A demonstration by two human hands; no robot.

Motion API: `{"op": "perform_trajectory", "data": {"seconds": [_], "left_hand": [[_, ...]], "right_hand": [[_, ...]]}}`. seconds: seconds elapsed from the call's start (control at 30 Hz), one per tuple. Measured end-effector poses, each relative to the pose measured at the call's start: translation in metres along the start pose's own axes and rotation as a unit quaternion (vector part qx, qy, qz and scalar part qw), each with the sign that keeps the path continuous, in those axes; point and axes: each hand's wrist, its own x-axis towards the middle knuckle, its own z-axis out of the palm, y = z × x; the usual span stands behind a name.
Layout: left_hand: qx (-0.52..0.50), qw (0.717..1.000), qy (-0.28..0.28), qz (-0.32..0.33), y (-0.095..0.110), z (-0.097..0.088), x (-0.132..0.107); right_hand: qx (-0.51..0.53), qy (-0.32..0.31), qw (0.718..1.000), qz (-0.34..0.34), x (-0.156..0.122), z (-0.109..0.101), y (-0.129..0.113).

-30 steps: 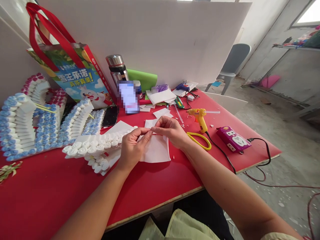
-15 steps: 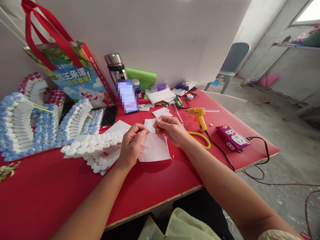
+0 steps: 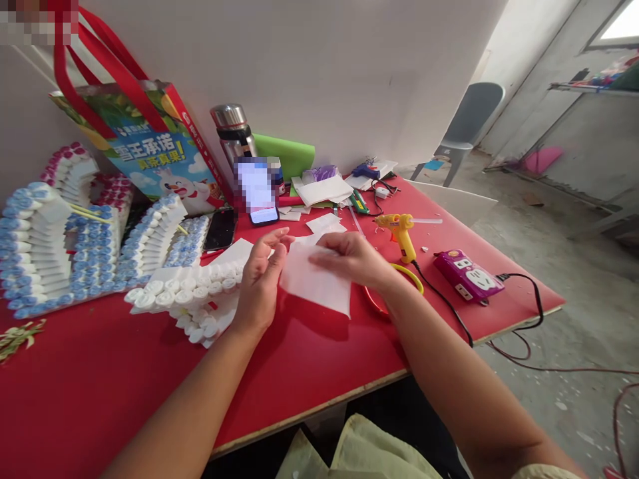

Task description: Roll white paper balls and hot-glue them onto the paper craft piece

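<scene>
A thin white paper sheet [image 3: 319, 283] hangs above the red table, pinched at its upper part by my right hand [image 3: 349, 256]. My left hand [image 3: 263, 279] is beside the sheet's left edge, fingers apart, with nothing in its grasp. Left of that hand lies a structure of white paper rolls [image 3: 187, 289], partly hidden behind the wrist. Behind the hands, small white paper pieces [image 3: 323, 223] rest on the table.
A yellow glue gun [image 3: 399, 233] and a purple power strip [image 3: 469, 276] with cords are at the right. Blue-and-white rolled pieces [image 3: 92, 259], a black phone [image 3: 219, 229], a colourful bag [image 3: 150, 143], a lit phone [image 3: 257, 189] and a steel thermos [image 3: 232, 130] stand left and behind.
My left hand has let go of the sheet and its fingers have spread. The right hand now holds the sheet alone, which has tilted and shifted slightly right.
</scene>
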Motion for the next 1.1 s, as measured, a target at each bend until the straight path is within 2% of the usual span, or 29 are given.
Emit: {"op": "perform_trajectory", "data": {"seconds": [0.1, 0.17, 0.23, 0.3, 0.37, 0.57, 0.67, 0.87, 1.1], "left_hand": [[-0.041, 0.998, 0.035, -0.014, -0.005, -0.002, 0.003], [-0.072, 0.996, 0.025, -0.038, -0.006, -0.004, 0.004], [-0.103, 0.991, -0.015, -0.083, -0.005, -0.006, 0.005], [-0.118, 0.982, -0.061, -0.135, -0.004, -0.006, 0.004], [-0.101, 0.979, -0.083, -0.156, -0.003, -0.006, 0.002], [-0.007, 0.991, -0.078, -0.109, -0.012, -0.008, 0.000], [-0.025, 0.989, -0.098, -0.108, -0.010, -0.010, 0.001], [-0.087, 0.981, -0.130, -0.114, -0.001, -0.012, 0.002], [-0.076, 0.983, -0.139, -0.093, 0.000, -0.016, 0.000]], "right_hand": [[0.143, 0.023, 0.989, 0.025, -0.004, -0.013, -0.006], [0.192, 0.022, 0.981, 0.030, -0.005, -0.016, -0.006], [0.186, 0.018, 0.982, 0.041, -0.005, -0.016, -0.005], [0.137, 0.015, 0.988, 0.064, -0.004, -0.014, -0.004], [0.081, 0.009, 0.994, 0.080, -0.003, -0.011, -0.003], [0.054, -0.037, 0.994, 0.082, 0.000, -0.010, 0.000], [0.092, -0.049, 0.990, 0.097, 0.000, -0.011, 0.001], [0.209, -0.013, 0.975, 0.075, 0.001, -0.017, 0.004], [0.185, -0.019, 0.981, 0.050, 0.000, -0.015, 0.002]]}}
